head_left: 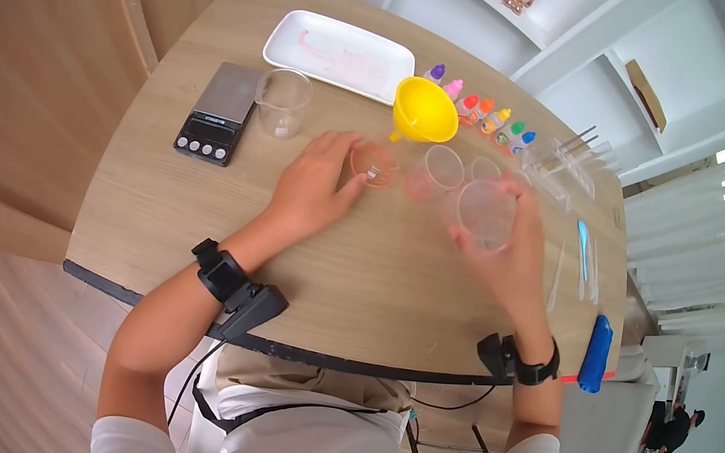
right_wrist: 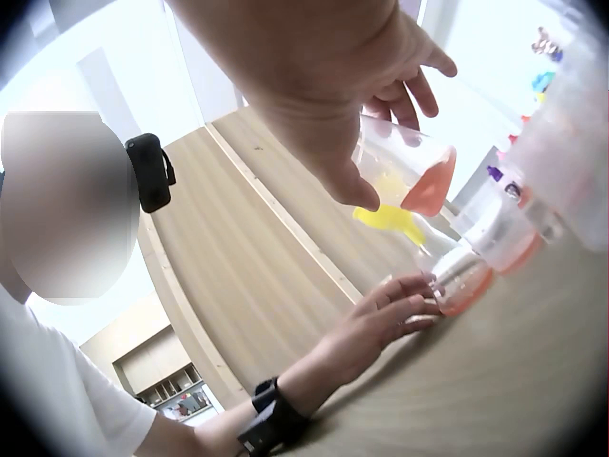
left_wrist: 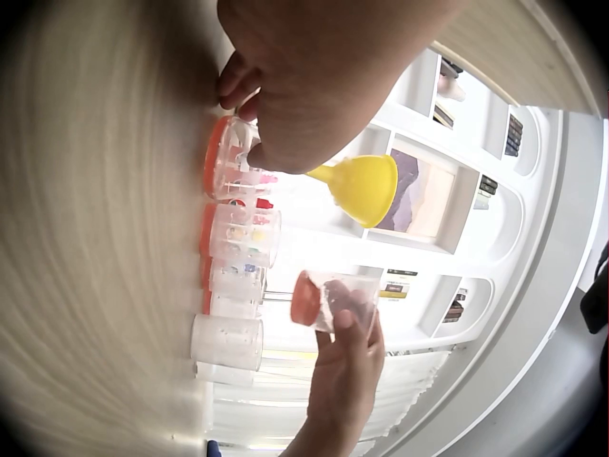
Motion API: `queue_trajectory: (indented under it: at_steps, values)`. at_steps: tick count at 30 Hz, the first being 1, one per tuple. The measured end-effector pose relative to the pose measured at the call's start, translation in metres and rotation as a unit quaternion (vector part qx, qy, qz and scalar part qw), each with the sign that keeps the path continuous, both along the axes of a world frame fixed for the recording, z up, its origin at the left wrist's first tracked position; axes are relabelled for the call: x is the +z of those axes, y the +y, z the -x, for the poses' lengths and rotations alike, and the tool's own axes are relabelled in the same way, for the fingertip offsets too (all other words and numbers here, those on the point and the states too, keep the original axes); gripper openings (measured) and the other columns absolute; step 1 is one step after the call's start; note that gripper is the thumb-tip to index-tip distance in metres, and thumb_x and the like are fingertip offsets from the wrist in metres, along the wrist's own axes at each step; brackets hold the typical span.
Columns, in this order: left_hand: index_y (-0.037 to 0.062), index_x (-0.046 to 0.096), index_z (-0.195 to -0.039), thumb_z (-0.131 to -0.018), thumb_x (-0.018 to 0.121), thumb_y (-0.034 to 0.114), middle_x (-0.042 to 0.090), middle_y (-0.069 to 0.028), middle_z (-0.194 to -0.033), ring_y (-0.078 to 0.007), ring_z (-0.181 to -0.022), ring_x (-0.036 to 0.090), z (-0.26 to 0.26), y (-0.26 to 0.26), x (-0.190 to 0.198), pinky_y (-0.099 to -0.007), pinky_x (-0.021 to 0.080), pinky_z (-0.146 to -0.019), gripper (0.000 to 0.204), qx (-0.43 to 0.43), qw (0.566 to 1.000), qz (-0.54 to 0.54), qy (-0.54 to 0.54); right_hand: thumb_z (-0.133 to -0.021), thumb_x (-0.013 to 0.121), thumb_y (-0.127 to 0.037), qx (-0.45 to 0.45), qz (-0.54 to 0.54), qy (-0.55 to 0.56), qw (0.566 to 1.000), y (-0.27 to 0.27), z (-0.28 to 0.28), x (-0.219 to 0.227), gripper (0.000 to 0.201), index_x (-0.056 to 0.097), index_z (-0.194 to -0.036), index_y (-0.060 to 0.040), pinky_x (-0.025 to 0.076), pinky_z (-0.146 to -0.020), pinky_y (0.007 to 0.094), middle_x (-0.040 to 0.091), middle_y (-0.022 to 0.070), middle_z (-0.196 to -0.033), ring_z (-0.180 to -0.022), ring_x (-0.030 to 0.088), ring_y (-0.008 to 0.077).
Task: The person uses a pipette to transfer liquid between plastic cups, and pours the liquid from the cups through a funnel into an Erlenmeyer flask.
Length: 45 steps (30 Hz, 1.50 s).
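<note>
My right hand grips a clear plastic cup and holds it up off the table. Orange-pink liquid lies in its bottom, seen in the left wrist view. My left hand rests at the table, thumb and fingers around the near-left side of a clear cup with orange liquid. Beside that cup, to the right, stands another clear cup with orange-pink liquid. A further clear cup is partly hidden behind the raised one. Beyond the left hand's cup is a yellow funnel, spout downward.
On the left are a digital scale and a clear beaker. A white tray with pink smears lies at the back. Several colour bottles line the far edge. Clear containers, a blue stick and a blue item lie right.
</note>
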<state>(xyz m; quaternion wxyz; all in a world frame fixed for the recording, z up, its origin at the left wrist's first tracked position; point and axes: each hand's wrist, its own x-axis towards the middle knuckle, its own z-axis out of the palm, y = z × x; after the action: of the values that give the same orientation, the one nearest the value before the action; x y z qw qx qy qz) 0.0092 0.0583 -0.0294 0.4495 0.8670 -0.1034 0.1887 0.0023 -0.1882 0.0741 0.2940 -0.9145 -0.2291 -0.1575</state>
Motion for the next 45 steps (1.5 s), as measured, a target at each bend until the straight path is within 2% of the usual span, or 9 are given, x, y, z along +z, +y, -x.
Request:
queue_trajectory:
  at_steps: [3,7,9,18,30,36,40,42,45]
  values:
    - [0.0012,0.051,-0.125,-0.083,0.068,0.013,0.058,-0.0145,-0.115,-0.0283,-0.102,0.060,-0.001,-0.001,0.002,-0.0371,0.049,-0.087,0.047,-0.004,1.000,0.003,0.005,-0.068,0.082,-0.012,0.016,-0.056,-0.024,0.998,0.008,-0.015,0.026,0.056,0.052,-0.114,-0.0059,0.048,-0.086,0.0360,0.059,0.0111,-0.116,-0.111,0.055,0.0294]
    - [0.0013,0.051,-0.126,-0.083,0.068,0.013,0.058,-0.0144,-0.115,-0.0285,-0.103,0.060,-0.002,0.001,-0.001,-0.0371,0.049,-0.087,0.047,0.002,1.000,0.003,0.001,-0.068,0.079,-0.009,0.022,-0.011,-0.111,0.994,0.023,-0.037,0.049,0.056,0.052,-0.117,-0.0060,0.047,-0.087,0.0386,0.060,0.0102,-0.112,-0.107,0.055,0.0315]
    - [0.0012,0.051,-0.126,-0.084,0.068,0.013,0.058,-0.0144,-0.115,-0.0286,-0.103,0.060,-0.002,0.000,-0.002,-0.0372,0.049,-0.087,0.047,0.005,1.000,0.003,0.000,-0.066,0.077,-0.006,0.035,0.062,-0.192,0.979,0.028,-0.049,0.053,0.055,0.055,-0.118,-0.0078,0.044,-0.090,0.0402,0.059,0.0090,-0.110,-0.105,0.054,0.0321]
    - [0.0016,0.050,-0.126,-0.083,0.068,0.016,0.058,-0.0152,-0.113,-0.0300,-0.102,0.059,0.000,0.000,0.002,-0.0386,0.048,-0.087,0.049,0.001,1.000,0.004,-0.005,-0.067,0.072,-0.001,0.046,0.174,-0.260,0.949,0.052,-0.062,0.047,0.051,0.062,-0.115,-0.0139,0.030,-0.109,0.0542,0.058,0.0064,-0.113,-0.112,0.050,0.0313]
    - [0.0013,0.050,-0.127,-0.083,0.066,0.016,0.057,-0.0171,-0.115,-0.0327,-0.105,0.058,0.003,0.000,0.007,-0.0407,0.047,-0.090,0.048,-0.008,1.000,0.004,0.006,-0.074,0.063,-0.004,0.060,0.272,-0.426,0.861,0.066,-0.061,0.049,0.043,0.062,-0.114,-0.0181,0.030,-0.110,0.0579,0.055,0.0011,-0.117,-0.113,0.050,0.0236]
    - [0.0017,0.050,-0.127,-0.083,0.067,0.016,0.057,-0.0168,-0.116,-0.0324,-0.106,0.058,0.003,-0.001,0.008,-0.0406,0.047,-0.091,0.049,-0.007,1.000,0.001,0.012,-0.070,0.065,-0.002,0.073,0.278,-0.444,0.849,0.065,-0.063,0.046,0.046,0.062,-0.114,-0.0160,0.031,-0.109,0.0573,0.055,0.0017,-0.118,-0.113,0.050,0.0231]
    - [0.0017,0.050,-0.126,-0.083,0.067,0.016,0.057,-0.0166,-0.116,-0.0320,-0.106,0.058,0.003,-0.001,0.008,-0.0401,0.048,-0.090,0.048,-0.010,1.000,0.001,0.012,-0.069,0.071,-0.006,0.028,0.219,-0.333,0.917,0.056,-0.066,0.047,0.050,0.060,-0.117,-0.0140,0.036,-0.106,0.0519,0.056,0.0034,-0.119,-0.113,0.049,0.0261]
    - [0.0016,0.050,-0.126,-0.083,0.067,0.016,0.057,-0.0166,-0.116,-0.0318,-0.105,0.059,0.003,0.000,0.009,-0.0399,0.048,-0.089,0.048,-0.012,1.000,0.001,0.014,-0.067,0.078,-0.012,0.024,0.034,-0.179,0.983,0.046,-0.066,0.047,0.058,0.056,-0.120,-0.0111,0.038,-0.102,0.0449,0.057,0.0049,-0.117,-0.112,0.048,0.0286]
    - [0.0015,0.051,-0.126,-0.083,0.067,0.015,0.057,-0.0164,-0.116,-0.0316,-0.105,0.059,0.003,0.000,0.009,-0.0398,0.048,-0.089,0.048,-0.011,1.000,0.000,0.023,-0.066,0.082,-0.016,0.011,-0.039,-0.083,0.996,0.024,-0.058,0.046,0.065,0.053,-0.124,-0.0091,0.040,-0.097,0.0402,0.057,0.0071,-0.116,-0.112,0.048,0.0293]
